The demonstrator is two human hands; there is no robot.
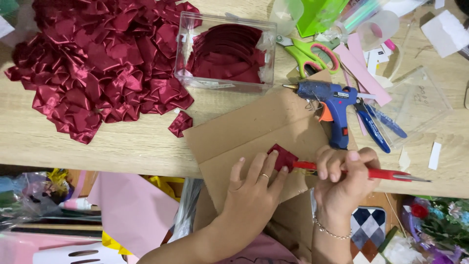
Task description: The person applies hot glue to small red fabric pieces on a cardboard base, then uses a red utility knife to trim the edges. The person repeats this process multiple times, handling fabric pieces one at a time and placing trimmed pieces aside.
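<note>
Your left hand [254,188] lay flat on the cardboard sheet [254,132], its fingers [276,164] spread and pressing the small dark red ribbon piece [282,157] down near the sheet's right side. Your right hand [344,178] had its fingers curled tight round the red-handled tool [371,172], whose working end met the ribbon piece; I couldn't tell exactly what the tip was doing under the fold. Holding the piece on the cardboard was the sound choice, I'd say, since it spared the tabletop [122,142]. You'd have done well to keep your left fingertips clear of the tool's end and press only on the fold's outer edge. The blue glue gun [332,105] rested just above your right hand, nozzle pointing left, close enough to brush. The heap of finished red ribbon folds [97,63] and the clear plastic box [224,51] sat well apart.
</note>
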